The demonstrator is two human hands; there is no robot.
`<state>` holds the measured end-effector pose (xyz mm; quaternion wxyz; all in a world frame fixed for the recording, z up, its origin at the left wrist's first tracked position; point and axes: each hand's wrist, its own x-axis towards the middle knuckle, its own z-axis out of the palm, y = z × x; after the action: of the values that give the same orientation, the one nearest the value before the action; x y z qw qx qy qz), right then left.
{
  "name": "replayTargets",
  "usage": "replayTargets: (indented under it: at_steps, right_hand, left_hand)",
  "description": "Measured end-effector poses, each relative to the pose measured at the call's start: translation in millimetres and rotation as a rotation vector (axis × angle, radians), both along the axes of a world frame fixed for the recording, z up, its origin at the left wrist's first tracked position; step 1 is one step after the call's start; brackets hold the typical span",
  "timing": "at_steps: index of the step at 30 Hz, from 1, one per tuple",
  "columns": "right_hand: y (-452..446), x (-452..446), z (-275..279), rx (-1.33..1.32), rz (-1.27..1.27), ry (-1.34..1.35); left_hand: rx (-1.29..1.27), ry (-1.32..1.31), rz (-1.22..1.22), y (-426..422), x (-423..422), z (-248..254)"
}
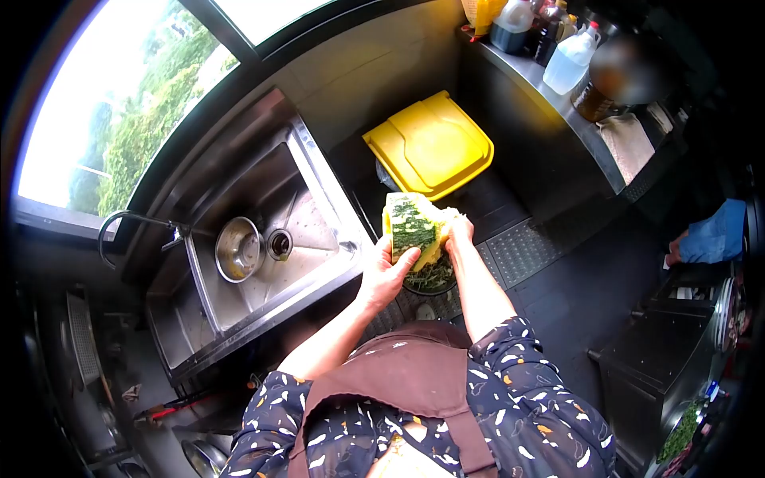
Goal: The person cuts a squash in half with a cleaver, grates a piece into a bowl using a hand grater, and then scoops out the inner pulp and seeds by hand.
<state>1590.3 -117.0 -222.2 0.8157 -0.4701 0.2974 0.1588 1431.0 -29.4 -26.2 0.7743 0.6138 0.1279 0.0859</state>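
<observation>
A piece of squash (413, 225) with mottled green rind and yellow flesh is held up in front of my body, near the sink's right edge. My left hand (386, 272) grips it from the lower left, thumb across the rind. On its right side my right hand (457, 229) is closed against the flesh; whether it also holds a tool is too small to tell. Below the squash, a round container (432, 279) holds green and yellowish scraps, partly hidden by my hands and the squash.
At left is a steel sink (319, 171) with a metal bowl (239, 249) and a faucet (174, 233). A yellow-lidded bin (437, 151) stands ahead. Bottles (570, 60) and a cloth (626, 145) sit on the right-hand counter. Another person's blue-clothed part (715, 231) shows at far right.
</observation>
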Motion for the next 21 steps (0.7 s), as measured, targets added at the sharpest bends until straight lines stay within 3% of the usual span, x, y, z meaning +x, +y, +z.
replayTargets:
  at_steps: [3,4,6,8,9,12,15,17,21]
  right_hand:
    - [-4.2,-1.1,-23.9,0.031,-0.127,0.089]
    - [-20.1,-2.5,-31.9,0.225,-0.164,0.1]
    - [-41.1,6.4,-59.1,0.162,-0.12,0.187]
    - [-48.8,15.4,-122.7,-0.1,-0.035,0.261]
    - [-51.9,11.6,-120.8,-0.171,0.052,0.281]
    - [-52.1,-11.0,-66.4,-0.217,0.535,0.222]
    - [-46.9,-15.1,-17.3,-0.448,0.682,0.231]
    - [-49.9,-10.9,-59.2,-0.772,0.649,-0.225]
    - [-56.5,-21.5,88.8,-0.377,0.576,-0.356]
  left_hand:
    - [0.057,0.017,0.0,-2.2,-7.0,6.1]
    - [-0.008,0.022,-0.008,-0.9,-9.4,12.9]
    - [-0.027,0.038,-0.017,4.2,-15.2,15.7]
    - [-0.057,0.049,-0.01,4.9,-17.3,18.7]
    - [-0.088,0.052,-0.013,4.0,-17.1,18.8]
    - [-0.079,0.042,0.028,14.1,-14.1,26.4]
    - [-0.202,0.057,0.093,31.8,-10.5,22.9]
    - [-0.293,0.033,0.105,46.2,-6.2,19.9]
    - [-0.429,0.097,0.165,68.7,-4.1,8.9]
